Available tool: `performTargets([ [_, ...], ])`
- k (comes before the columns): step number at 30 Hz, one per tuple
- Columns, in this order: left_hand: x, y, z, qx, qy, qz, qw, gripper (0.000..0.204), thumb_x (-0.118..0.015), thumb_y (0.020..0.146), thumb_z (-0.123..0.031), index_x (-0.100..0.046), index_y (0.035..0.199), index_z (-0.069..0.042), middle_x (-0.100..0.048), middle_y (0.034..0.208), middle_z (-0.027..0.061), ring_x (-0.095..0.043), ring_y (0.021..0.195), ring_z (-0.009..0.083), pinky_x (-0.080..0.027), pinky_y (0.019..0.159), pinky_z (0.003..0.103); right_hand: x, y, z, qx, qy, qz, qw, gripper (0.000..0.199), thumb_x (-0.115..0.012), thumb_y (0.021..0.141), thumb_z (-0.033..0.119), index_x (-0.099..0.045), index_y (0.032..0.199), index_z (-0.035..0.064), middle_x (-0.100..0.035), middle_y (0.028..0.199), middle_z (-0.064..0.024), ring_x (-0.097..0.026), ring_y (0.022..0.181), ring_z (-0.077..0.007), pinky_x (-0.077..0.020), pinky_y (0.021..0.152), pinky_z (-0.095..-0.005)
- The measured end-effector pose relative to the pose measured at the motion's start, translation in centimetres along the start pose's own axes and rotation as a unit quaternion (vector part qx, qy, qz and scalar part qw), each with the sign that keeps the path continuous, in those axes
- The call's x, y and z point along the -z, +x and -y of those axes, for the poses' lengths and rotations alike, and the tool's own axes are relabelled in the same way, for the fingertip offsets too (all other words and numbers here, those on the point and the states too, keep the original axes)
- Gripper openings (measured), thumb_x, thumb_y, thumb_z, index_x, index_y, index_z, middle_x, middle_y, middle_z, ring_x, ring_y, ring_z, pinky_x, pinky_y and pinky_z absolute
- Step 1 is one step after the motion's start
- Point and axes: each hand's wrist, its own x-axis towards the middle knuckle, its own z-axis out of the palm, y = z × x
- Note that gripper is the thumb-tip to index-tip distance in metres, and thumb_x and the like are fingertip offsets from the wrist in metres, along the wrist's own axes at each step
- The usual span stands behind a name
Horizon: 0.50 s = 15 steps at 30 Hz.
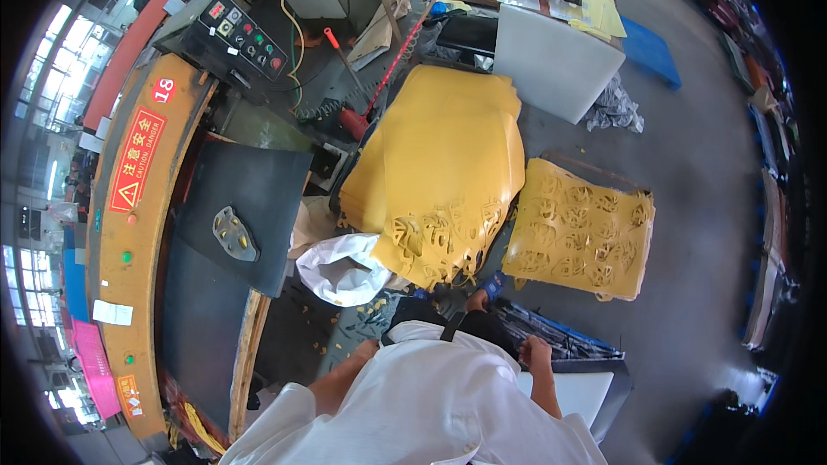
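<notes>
The big stack of yellow sheets (439,146) lies in the centre of the frame, its lower end full of cut-out holes, and just beside this end, to the lower left, there is an open white sack (351,294). At the lower middle, the left hand (368,350) is below the sack and the right hand (535,351) has its fingers curled, but I cannot tell whether either one grasps something. Further out, a smaller perforated yellow stack (579,228) lies at right, and a metal die (233,234) rests on a black board (276,176) at left.
</notes>
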Motion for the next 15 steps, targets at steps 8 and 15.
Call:
performTargets([
  [8,1.0,1.4,-9.3,0.021,-0.023,-0.046,0.998,0.044,-0.052,0.100,-0.038,-0.075,0.129,-0.014,-0.071,0.132,0.0218,-0.065,0.127,0.0414,-0.052,0.109,0.046,5.2,1.2,5.8,0.006,0.023,-0.003,1.000,0.019,-0.067,0.102,0.021,-0.065,0.092,0.0052,-0.063,0.077,-0.0055,-0.066,0.065,-0.0189,-0.0565,0.053,-0.0356],
  [15,5.0,1.7,-18.2,-0.021,-0.064,-0.043,0.997,0.042,-0.052,0.104,-0.039,-0.077,0.109,-0.005,-0.073,0.081,0.0116,-0.067,0.066,0.0223,-0.055,0.062,0.040,7.1,-0.3,0.4,0.204,-0.351,0.028,0.913,0.026,-0.060,0.104,0.024,-0.073,0.094,0.0037,-0.070,0.080,-0.0092,-0.070,0.070,-0.0244,-0.0577,0.060,-0.0388],
])
